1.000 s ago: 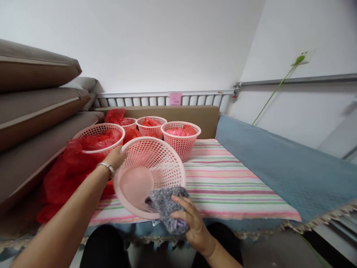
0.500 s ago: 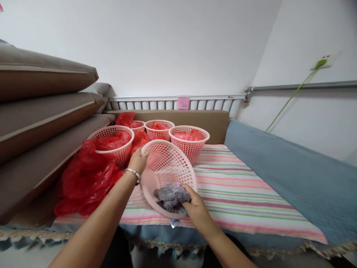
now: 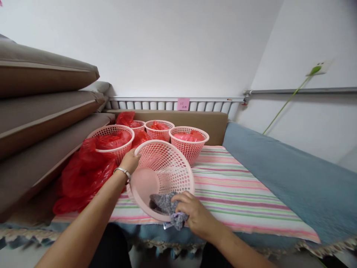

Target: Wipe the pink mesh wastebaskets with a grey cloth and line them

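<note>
My left hand [image 3: 130, 162] is closed on the upper left rim of a pink plastic basket [image 3: 149, 182], which is tilted so its mouth faces me. A bracelet circles that wrist. In my right hand [image 3: 189, 208] is a bunched grey cloth [image 3: 166, 203], pressed along the basket's lower inside wall. Part of the cloth hangs over the near rim. The basket's inside holds nothing else that I can see. Behind it stands another pink basket [image 3: 192, 152] with a red plastic bag [image 3: 195, 136] in it.
More pink baskets [image 3: 160, 136] with red bags stand behind. A heap of red plastic bags [image 3: 83, 178] lies left, beside stacked cushions [image 3: 50, 100]. A striped cloth [image 3: 237, 193] covers the blue seat. The blue armrest [image 3: 281, 163] is at right, a radiator [image 3: 145, 103] behind.
The basket has shifted slightly left with my left hand. My right hand has turned palm down over the grey cloth and moved a little lower; some cloth now hangs outside the rim.
</note>
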The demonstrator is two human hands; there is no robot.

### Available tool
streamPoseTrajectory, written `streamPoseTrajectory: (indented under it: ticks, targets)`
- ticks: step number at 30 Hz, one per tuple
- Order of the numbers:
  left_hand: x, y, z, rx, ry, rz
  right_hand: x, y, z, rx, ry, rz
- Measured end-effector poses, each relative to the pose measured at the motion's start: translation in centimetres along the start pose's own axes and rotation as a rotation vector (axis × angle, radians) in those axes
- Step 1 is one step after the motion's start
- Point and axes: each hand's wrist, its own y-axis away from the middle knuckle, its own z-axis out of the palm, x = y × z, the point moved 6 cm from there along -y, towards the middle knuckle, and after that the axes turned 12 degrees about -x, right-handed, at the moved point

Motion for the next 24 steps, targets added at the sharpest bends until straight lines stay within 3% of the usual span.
streamPoseTrajectory:
  ticks: [3,7,9,12,15,17,19,22,24]
  targets:
    - [0.0,0.0,0.3,0.015,0.028,0.01,1.9,-0.4,-1.4,0.006,0.009,0.042]
    - [0.0,0.6,0.4,0.033,0.071,0.031,2.8,-2.9,-4.2,0.279,-0.137,0.14]
    - [-0.6,1.4,-0.1,0.046,0.088,0.031,2.4,-4.0,-4.8,0.345,-0.161,0.167]
    - [-2.7,3.4,-1.7,0.086,0.116,-0.005,2.1,-4.4,-5.1,0.365,-0.119,0.188]
    - [-5.9,5.7,-3.3,0.131,0.172,-0.072,3.9,-2.2,-5.4,0.585,-0.091,0.336]
    - [-8.1,7.2,-4.0,0.161,0.227,-0.13,5.7,-0.4,-4.2,0.675,-0.19,0.462]
    - [-9.6,8.4,-4.0,0.195,0.287,-0.173,6.9,0.4,-1.8,0.641,-0.401,0.543]
    - [-10.3,9.5,-2.6,0.229,0.364,-0.177,6.5,-0.3,1.8,0.546,-0.813,0.51]
    - [-10.2,10.0,-1.0,0.242,0.397,-0.153,5.7,-0.9,2.9,0.577,-1.049,0.433]
